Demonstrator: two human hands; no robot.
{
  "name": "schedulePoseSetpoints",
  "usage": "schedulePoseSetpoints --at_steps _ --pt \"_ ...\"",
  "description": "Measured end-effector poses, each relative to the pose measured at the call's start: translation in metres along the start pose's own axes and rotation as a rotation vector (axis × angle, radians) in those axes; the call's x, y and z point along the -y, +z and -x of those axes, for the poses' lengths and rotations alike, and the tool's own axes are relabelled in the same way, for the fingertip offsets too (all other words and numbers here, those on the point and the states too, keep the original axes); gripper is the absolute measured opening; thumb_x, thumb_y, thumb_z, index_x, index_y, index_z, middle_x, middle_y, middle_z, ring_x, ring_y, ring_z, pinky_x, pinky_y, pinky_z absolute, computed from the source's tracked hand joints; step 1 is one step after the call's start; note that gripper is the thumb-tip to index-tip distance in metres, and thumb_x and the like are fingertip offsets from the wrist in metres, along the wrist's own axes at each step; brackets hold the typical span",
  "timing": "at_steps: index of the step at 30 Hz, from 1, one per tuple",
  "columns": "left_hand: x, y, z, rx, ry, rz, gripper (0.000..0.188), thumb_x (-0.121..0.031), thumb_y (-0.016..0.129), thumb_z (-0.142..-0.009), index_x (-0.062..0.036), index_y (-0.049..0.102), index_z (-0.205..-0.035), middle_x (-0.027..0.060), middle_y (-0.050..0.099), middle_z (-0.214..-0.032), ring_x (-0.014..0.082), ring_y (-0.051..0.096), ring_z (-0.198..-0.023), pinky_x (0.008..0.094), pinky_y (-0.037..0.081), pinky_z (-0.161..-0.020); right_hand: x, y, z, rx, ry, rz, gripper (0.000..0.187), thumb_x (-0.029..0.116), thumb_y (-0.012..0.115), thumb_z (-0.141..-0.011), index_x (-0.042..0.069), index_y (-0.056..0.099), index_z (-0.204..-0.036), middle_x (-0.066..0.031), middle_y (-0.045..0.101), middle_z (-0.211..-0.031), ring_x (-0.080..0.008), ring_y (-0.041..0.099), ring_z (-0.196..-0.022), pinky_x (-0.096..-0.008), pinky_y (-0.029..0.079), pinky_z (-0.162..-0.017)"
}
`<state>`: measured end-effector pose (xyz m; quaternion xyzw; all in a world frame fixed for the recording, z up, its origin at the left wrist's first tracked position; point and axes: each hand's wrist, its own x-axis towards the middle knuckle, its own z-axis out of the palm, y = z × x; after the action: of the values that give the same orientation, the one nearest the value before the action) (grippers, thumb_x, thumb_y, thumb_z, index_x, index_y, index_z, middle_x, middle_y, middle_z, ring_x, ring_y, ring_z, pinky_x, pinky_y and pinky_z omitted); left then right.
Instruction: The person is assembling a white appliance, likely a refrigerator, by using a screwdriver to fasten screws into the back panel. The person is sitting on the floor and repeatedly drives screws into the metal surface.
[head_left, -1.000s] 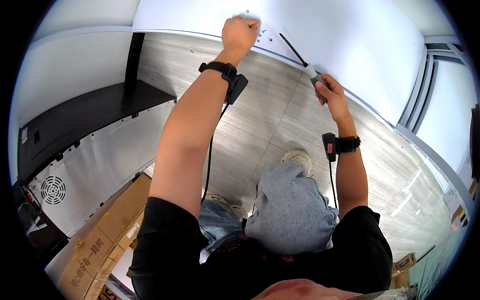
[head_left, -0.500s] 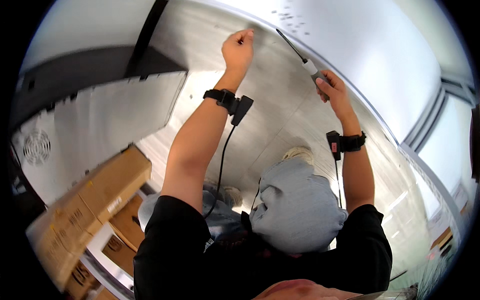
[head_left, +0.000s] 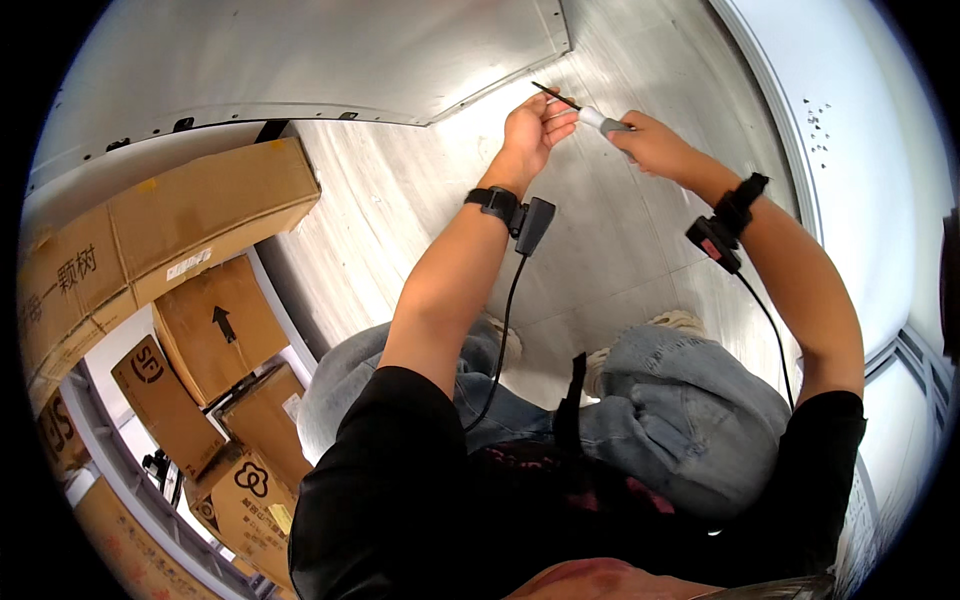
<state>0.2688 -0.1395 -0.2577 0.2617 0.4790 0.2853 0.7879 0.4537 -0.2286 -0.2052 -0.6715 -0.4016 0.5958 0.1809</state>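
Observation:
My right hand [head_left: 655, 145] is closed around the grey and white handle of a screwdriver [head_left: 603, 121]. Its dark shaft points to the upper left and passes over the fingertips of my left hand [head_left: 535, 132]. That hand is palm up, fingers apart and loosely bent, with nothing visible in the palm. Whether a finger touches the shaft, I cannot tell. Just beyond both hands is the lower corner of a large grey metal panel [head_left: 400, 60]. To the right, a cluster of small dark pieces [head_left: 817, 130], perhaps screws, lies on a white surface [head_left: 870, 180].
Cardboard boxes [head_left: 190, 215] are stacked along the left, some on a grey rack [head_left: 120, 490]. My bent knees [head_left: 690, 410] are below my hands, over a pale wood-look floor [head_left: 590, 260]. Black devices on my wrists trail cables [head_left: 507, 320].
My view has swung left, showing more of the panel and boxes. The screwdriver has come over to my left hand, whose fingers have opened from a pinch.

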Motion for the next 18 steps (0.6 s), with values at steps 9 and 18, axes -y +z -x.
schedulePoseSetpoints --at_steps 9,18 --pt "-0.001 -0.079 -0.045 -0.057 -0.099 -0.037 0.029 -0.020 0.035 -0.100 -0.0041 0.051 -0.118 0.0087 0.064 -0.094 0.0199 0.066 -0.083 0.0279 0.056 -0.068 -0.012 0.099 -0.038 0.079 0.181 -0.399 0.036 0.041 0.052 -0.090 0.008 0.052 -0.106 -0.0031 0.054 -0.082 -0.0122 0.052 -0.070 -0.0283 0.042 -0.059" --pt "0.004 -0.050 -0.080 0.040 -0.106 -0.256 0.029 -0.020 0.037 -0.099 -0.0055 0.051 -0.120 0.0080 0.063 -0.095 0.0189 0.064 -0.081 0.0269 0.053 -0.063 -0.042 0.139 -0.045 -0.181 0.231 -1.017 0.037 0.036 0.056 -0.090 0.008 0.052 -0.114 -0.0031 0.054 -0.085 -0.0106 0.052 -0.068 -0.0264 0.045 -0.064"
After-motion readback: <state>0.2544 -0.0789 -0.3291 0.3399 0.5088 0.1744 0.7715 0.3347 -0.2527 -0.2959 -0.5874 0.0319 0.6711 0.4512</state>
